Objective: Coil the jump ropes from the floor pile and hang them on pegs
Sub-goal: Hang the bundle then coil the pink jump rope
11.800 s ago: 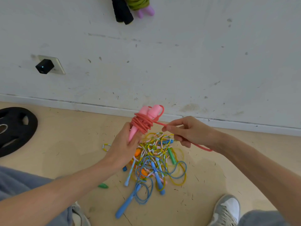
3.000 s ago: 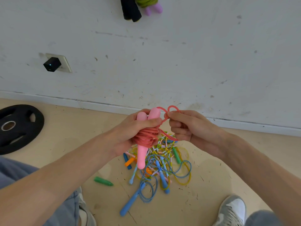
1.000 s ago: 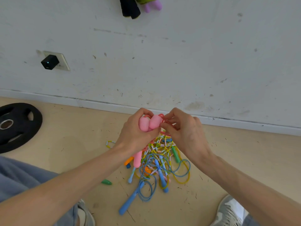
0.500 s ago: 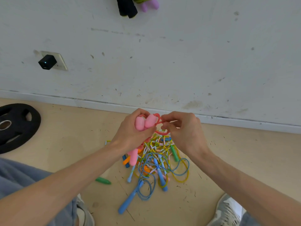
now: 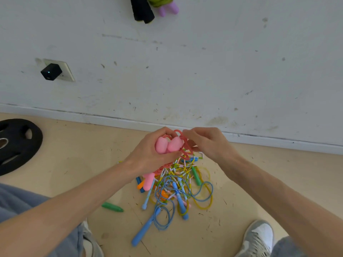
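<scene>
A pink jump rope has its two handles side by side with red cord wound around them. My left hand grips the bundle around the handles. My right hand pinches a loop of the red cord at the handle tops. Below my hands, a tangled pile of jump ropes in blue, yellow, green and orange lies on the floor. Two coiled ropes, one black and one green with purple handles, hang on the wall at the top edge; their pegs are out of view.
A black weight plate lies on the floor at the left. A wall socket with a black plug sits low on the white wall. A loose green handle lies left of the pile. My shoes stand at the bottom.
The loose cord that trailed to the right is now wound around the handles. My right hand has closed in on the handle tops and works a small loop of cord there.
</scene>
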### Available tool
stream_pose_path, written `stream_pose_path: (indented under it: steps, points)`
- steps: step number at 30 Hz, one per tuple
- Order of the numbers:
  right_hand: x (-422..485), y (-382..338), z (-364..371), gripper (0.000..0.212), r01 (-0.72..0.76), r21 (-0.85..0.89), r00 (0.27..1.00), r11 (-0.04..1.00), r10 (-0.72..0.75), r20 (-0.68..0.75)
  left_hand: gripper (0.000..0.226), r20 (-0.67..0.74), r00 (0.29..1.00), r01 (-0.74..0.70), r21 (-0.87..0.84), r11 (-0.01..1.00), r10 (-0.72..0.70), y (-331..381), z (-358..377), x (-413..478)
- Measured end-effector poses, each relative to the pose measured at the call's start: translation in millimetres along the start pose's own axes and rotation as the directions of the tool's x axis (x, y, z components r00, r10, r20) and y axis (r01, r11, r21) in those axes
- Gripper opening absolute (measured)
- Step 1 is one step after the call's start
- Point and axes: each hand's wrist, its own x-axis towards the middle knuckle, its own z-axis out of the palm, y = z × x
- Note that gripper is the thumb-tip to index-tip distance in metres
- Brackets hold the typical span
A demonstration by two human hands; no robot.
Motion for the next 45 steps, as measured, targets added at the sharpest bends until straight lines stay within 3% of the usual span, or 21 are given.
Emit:
stream_pose_path:
  steps: [2,5,8,12,15,18,21,26,28,32,36,41,43,45]
  points:
    - [-1,2,2,0.026,0.006,-0.046,1.0,0.999,-0.005,0.016,0.035,0.032,0.999,-0.004,0.016,1.0,0.003,-1,1,0]
    - [-1,3,0,0.021,-0.036,0.021,0.999,0.999,0.035,0.04,0.035,0.091,0.996,0.008,0.036,0.999,-0.011,-4,-1,1]
    - [6,7,-4,0.026,-0.139,0.262,0.99,0.955,0.125,0.069,0.034,0.124,0.992,0.024,0.03,0.999,-0.027,-3,3,-1]
    - [19,7,-14,0.018,-0.216,0.539,0.97,0.814,0.242,0.022,0.029,0.155,0.987,0.047,-0.038,0.998,-0.041,-3,13,-8]
    - [30,9,-28,0.024,-0.21,0.65,0.957,0.731,0.291,-0.019,0.027,0.157,0.985,0.093,-0.115,0.989,-0.075,-2,19,-12]
    - [36,9,-34,0.021,-0.133,0.677,0.972,0.723,0.228,-0.052,0.028,0.163,0.974,0.186,-0.199,0.962,-0.155,0,17,-6]
    - [35,5,-37,0.012,-0.17,0.612,0.985,0.772,0.136,0.103,0.029,0.187,0.957,0.253,-0.165,0.953,-0.221,-8,8,-4]
    - [30,-6,-30,0.02,-0.18,0.449,0.969,0.875,0.079,0.235,0.067,0.165,0.962,0.214,0.044,0.976,-0.219,-15,-4,4]
    - [27,-11,-22,0.02,-0.149,0.491,0.965,0.858,0.017,0.264,0.063,0.219,0.953,0.185,0.12,0.975,-0.208,-14,-7,10]
    - [22,-19,-11,0.017,-0.154,0.594,0.94,0.79,-0.067,0.334,0.04,0.269,0.948,0.159,0.07,0.985,-0.172,-14,-2,13]
    - [18,-25,-5,0.018,-0.191,0.647,0.951,0.738,-0.024,0.308,0.047,0.198,0.967,0.131,0.151,0.98,-0.16,-11,4,16]
    - [16,-27,-6,0.02,-0.247,0.699,0.95,0.671,0.023,0.313,0.007,0.152,0.985,0.044,0.243,0.969,-0.083,-11,12,19]
    - [16,-28,-7,0.021,-0.223,0.693,0.958,0.685,0.023,0.285,0.005,0.139,0.988,0.032,0.235,0.971,-0.066,-10,17,18]
    - [16,-30,-7,0.021,-0.189,0.69,0.969,0.698,0.018,0.247,0.017,0.076,0.995,0.047,0.223,0.974,-0.065,-10,20,17]
